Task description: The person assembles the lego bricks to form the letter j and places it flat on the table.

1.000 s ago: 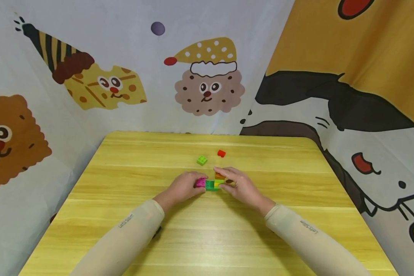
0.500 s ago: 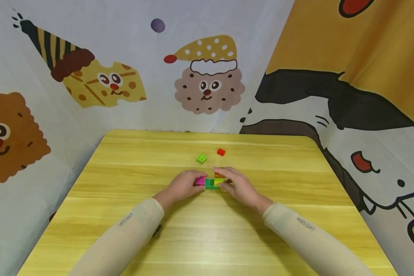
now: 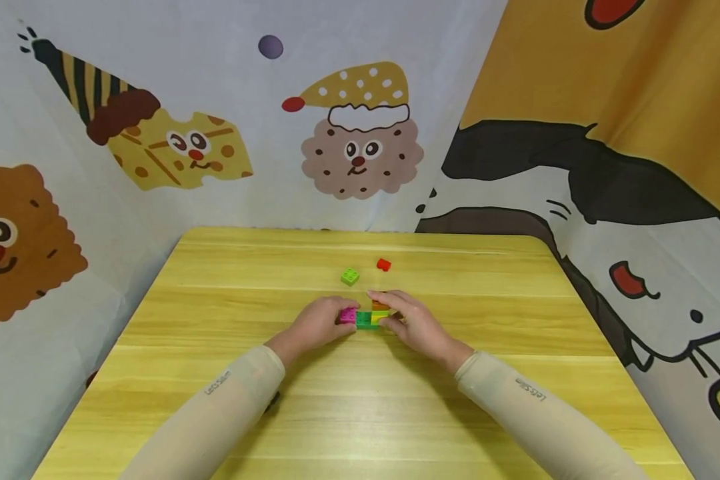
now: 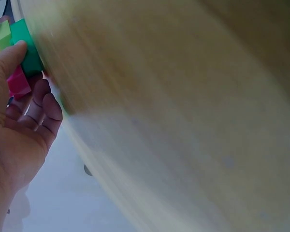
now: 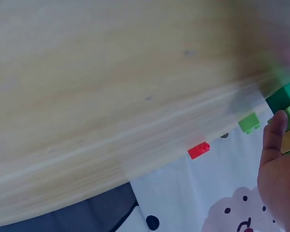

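Joined toy building bricks lie low over the table between both hands. At their left end is a magenta brick (image 3: 348, 316), beside a green brick (image 3: 363, 319). To the right, an orange brick (image 3: 379, 305) tops a yellow-lime layer (image 3: 379, 316). The left hand (image 3: 319, 323) pinches the magenta end between thumb and fingers; in the left wrist view its thumb also lies against the green brick (image 4: 27, 47). Around the right-hand stack, the right hand (image 3: 418, 327) has its thumb below and fingers above, partly covering it. Whether the bricks touch the table is unclear.
Beyond the hands, a loose lime-green brick (image 3: 350, 277) and a small red brick (image 3: 384, 265) lie on the wooden table (image 3: 486, 287). A printed cartoon cloth (image 3: 210, 40) hangs behind the table's far edge. A small dark object (image 3: 273, 403) shows beside the left sleeve.
The right hand's fingers have drawn slightly closer round the stack. The left hand and the loose bricks keep their places; the head view has shifted a little.
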{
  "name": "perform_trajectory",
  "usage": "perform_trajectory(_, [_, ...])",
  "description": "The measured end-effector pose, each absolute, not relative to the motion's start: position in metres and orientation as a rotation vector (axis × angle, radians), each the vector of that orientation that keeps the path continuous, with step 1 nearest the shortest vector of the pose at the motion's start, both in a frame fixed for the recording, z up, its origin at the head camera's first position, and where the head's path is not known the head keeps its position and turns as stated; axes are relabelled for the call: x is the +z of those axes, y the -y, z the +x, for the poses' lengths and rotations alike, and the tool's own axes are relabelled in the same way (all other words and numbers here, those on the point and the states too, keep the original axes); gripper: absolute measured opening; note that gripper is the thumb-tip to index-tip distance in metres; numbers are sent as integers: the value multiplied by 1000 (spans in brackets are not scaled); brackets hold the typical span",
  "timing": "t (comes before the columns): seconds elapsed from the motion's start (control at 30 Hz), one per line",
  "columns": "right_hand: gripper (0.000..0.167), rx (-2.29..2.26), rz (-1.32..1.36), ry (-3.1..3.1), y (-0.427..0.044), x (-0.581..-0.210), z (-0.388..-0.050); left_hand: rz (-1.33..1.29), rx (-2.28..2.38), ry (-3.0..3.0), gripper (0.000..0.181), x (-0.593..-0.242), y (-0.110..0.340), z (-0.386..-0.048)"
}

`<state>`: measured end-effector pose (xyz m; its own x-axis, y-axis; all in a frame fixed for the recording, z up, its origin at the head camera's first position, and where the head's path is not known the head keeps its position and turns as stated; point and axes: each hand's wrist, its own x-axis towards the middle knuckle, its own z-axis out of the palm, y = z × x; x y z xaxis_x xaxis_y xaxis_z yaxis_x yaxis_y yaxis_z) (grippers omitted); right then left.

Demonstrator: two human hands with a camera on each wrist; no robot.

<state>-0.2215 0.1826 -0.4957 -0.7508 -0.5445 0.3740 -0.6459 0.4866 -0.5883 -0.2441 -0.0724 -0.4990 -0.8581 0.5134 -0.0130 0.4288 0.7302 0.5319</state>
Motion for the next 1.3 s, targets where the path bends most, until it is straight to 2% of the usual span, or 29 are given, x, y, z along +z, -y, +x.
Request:
perform_trajectory(0.27, [71,1139,1030,2565,-182,-497,-223,772,788,-2778,48,-498,73,-245])
perform_trajectory(1.3, [68,1050,1046,2587,-182,-499,-223,783,802,-2772,49,-498,74,-243])
